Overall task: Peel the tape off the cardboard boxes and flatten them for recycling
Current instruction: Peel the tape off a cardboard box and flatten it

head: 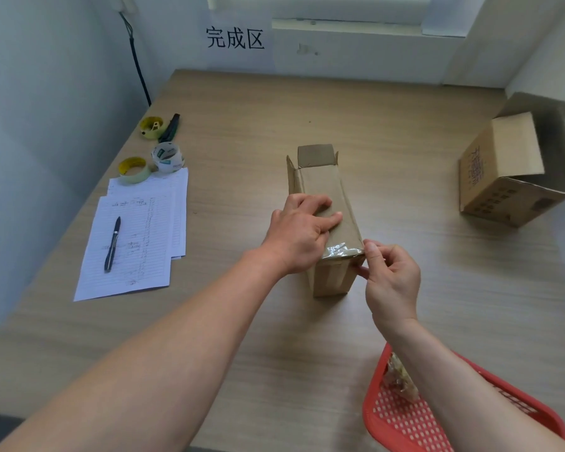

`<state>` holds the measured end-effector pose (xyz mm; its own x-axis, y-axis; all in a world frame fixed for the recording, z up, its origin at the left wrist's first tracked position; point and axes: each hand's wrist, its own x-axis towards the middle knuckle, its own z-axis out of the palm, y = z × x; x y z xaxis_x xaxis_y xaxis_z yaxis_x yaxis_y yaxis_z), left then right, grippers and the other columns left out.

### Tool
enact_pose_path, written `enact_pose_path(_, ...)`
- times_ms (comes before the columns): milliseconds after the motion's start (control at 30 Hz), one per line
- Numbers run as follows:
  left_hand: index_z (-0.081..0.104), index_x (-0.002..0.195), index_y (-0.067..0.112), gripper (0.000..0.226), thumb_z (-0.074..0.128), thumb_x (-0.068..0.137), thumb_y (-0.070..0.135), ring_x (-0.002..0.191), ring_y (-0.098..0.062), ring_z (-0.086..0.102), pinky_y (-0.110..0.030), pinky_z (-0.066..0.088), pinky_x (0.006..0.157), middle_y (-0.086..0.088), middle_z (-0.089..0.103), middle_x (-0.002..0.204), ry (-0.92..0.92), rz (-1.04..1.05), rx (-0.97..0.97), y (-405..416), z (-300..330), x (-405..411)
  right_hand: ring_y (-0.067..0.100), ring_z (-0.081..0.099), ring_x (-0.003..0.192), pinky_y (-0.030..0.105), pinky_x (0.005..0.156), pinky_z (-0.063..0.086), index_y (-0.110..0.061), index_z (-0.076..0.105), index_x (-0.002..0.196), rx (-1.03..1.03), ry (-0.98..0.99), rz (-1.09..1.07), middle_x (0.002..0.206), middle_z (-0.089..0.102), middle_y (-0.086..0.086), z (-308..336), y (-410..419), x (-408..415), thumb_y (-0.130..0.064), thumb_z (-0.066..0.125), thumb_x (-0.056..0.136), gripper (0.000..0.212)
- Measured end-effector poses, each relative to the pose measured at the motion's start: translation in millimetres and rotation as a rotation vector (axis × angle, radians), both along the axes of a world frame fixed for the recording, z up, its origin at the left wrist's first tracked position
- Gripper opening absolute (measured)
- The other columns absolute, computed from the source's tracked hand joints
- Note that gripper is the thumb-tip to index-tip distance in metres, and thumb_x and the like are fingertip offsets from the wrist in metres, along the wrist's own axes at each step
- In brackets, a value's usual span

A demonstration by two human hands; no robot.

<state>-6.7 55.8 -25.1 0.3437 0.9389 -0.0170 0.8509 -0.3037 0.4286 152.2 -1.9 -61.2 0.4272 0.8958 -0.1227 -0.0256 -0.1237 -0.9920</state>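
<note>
A narrow brown cardboard box (pixel 323 187) lies on its side in the middle of the wooden table (pixel 242 132), its far end open with flaps out. My left hand (pixel 302 231) presses flat on the box's top face, fingers straight. Crinkled clear tape (pixel 341 251) runs across the near top edge. My right hand (pixel 388 278) pinches the tape's right end at the box's near right corner. A second, larger cardboard box (pixel 506 171) with printed sides lies at the right with its flaps open.
A red plastic basket (pixel 411 419) holding crumpled tape sits at the near right edge. At the left lie lined papers (pixel 134 243) with a black pen (pixel 112 244), two tape rolls (pixel 167 158), a yellow tape core (pixel 152 127) and a dark cutter (pixel 172 127). Walls close in behind.
</note>
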Motion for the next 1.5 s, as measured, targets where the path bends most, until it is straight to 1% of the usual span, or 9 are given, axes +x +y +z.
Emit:
enact_pose_path(267,0.048,0.141,0.037,0.069,0.045,0.075,0.054,0.124,-0.024,0.032,-0.043,0.027,0.102,0.002,0.041,0.134,0.262,-0.082,0.04,-16.7,22.6,-2.8,0.018,0.065,0.072,0.04,0.068,0.059,0.001,0.067,0.082,-0.072,-0.03,0.211,0.082,0.069,0.01,13.0,29.1,28.6,-0.011,0.065,0.096,0.018)
enact_pose_path(400,0.053,0.131,0.03,0.074,0.074,0.066,0.058,0.13,-0.025,0.029,-0.044,0.024,0.112,-0.001,0.038,0.13,0.302,-0.201,0.069,0.1,26.6,-0.2,0.021,0.063,0.073,0.039,0.067,0.057,-0.002,0.063,0.077,-0.125,-0.04,0.323,0.076,0.061,0.013,18.5,46.4,45.8,-0.01,0.063,0.097,0.021)
enact_pose_path(567,0.048,0.125,0.023,0.08,0.087,0.061,0.051,0.151,-0.024,0.008,-0.05,0.012,0.121,0.002,0.023,0.157,0.223,-0.201,-0.043,15.8,20.8,13.4,0.028,0.067,0.07,0.055,0.074,0.059,-0.017,0.06,0.065,-0.113,-0.179,0.027,0.065,0.064,0.003,4.9,32.6,30.9,-0.036,0.063,0.089,0.031)
enact_pose_path(667,0.049,0.122,0.023,0.082,0.088,0.057,0.052,0.148,-0.024,0.015,-0.052,0.021,0.117,0.003,0.028,0.154,0.236,-0.179,-0.01,14.2,19.8,14.3,0.029,0.066,0.073,0.058,0.077,0.057,-0.018,0.059,0.064,-0.104,-0.068,-0.106,0.065,0.062,0.0,0.6,23.2,18.1,-0.043,0.061,0.082,0.03)
enact_pose_path(867,0.048,0.125,0.024,0.084,0.088,0.057,0.052,0.15,-0.024,0.011,-0.049,0.019,0.118,0.005,0.023,0.159,0.244,-0.15,0.003,7.2,17.8,11.1,0.019,0.06,0.073,0.033,0.075,0.062,-0.002,0.054,0.07,-0.085,0.414,-0.174,0.07,0.055,0.008,13.0,15.4,13.3,0.004,0.056,0.095,0.026)
enact_pose_path(967,0.048,0.126,0.025,0.083,0.088,0.058,0.052,0.15,-0.023,0.011,-0.046,0.018,0.117,0.006,0.024,0.159,0.236,-0.119,0.003,5.2,19.1,11.3,0.027,0.065,0.087,0.041,0.08,0.06,-0.005,0.056,0.084,-0.065,0.491,-0.156,0.082,0.061,0.01,21.1,16.3,19.0,-0.001,0.051,0.097,0.015)
enact_pose_path(1100,0.049,0.125,0.026,0.082,0.087,0.058,0.052,0.148,-0.021,0.012,-0.044,0.018,0.115,0.007,0.025,0.158,0.22,-0.102,0.007,4.6,19.2,14.3,0.02,0.066,0.09,0.042,0.088,0.059,0.0,0.06,0.119,-0.089,0.301,-0.013,0.101,0.062,0.01,20.0,17.8,26.2,0.015,0.05,0.09,0.035)
enact_pose_path(1267,0.05,0.125,0.026,0.083,0.087,0.057,0.054,0.145,-0.02,0.016,-0.043,0.019,0.112,0.007,0.027,0.156,0.223,-0.09,0.02,5.4,19.8,18.7,0.01,0.068,0.072,0.05,0.085,0.059,-0.016,0.073,0.081,-0.104,-0.019,-0.071,0.07,0.072,-0.01,12.5,16.9,25.3,-0.001,0.069,0.087,0.016)
enact_pose_path(1500,0.049,0.123,0.029,0.081,0.087,0.056,0.055,0.142,-0.022,0.021,-0.045,0.024,0.109,0.007,0.031,0.152,0.239,-0.05,0.045,7.9,16.0,26.8,0.023,0.065,0.074,0.054,0.079,0.056,-0.015,0.063,0.061,-0.063,-0.185,-0.041,0.073,0.069,-0.02,16.5,6.5,15.8,-0.015,0.063,0.077,0.016)
